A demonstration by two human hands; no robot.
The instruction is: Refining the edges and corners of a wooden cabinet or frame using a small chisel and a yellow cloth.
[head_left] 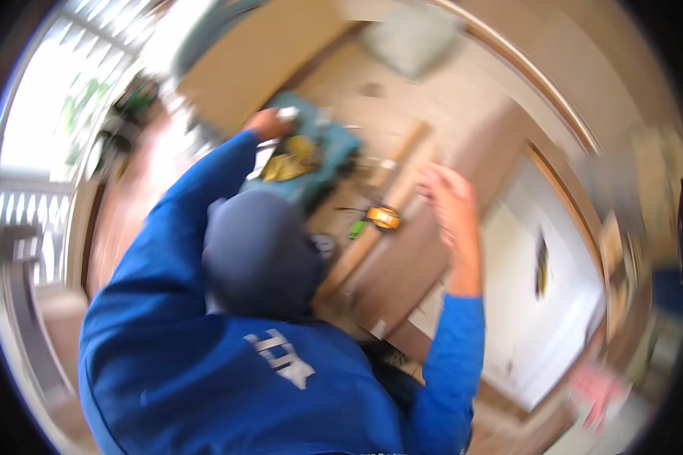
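Neither my left hand nor my right hand shows. Another person in a blue sweatshirt and dark cap fills the lower left and middle, seen from above. That person's left hand is at a blue-green tool case with a yellow item in it, and seems to hold something small and whitish. The person's other hand is raised with bent fingers, apparently holding nothing. Near it, an orange and black tape measure lies on a wooden strip beside a small green object.
Right of the strip lies a brown panel. A white-lined cabinet or frame has a dark slim item inside. A cardboard-coloured panel stands at the upper left. A reddish item is at the lower right. Much is motion-blurred.
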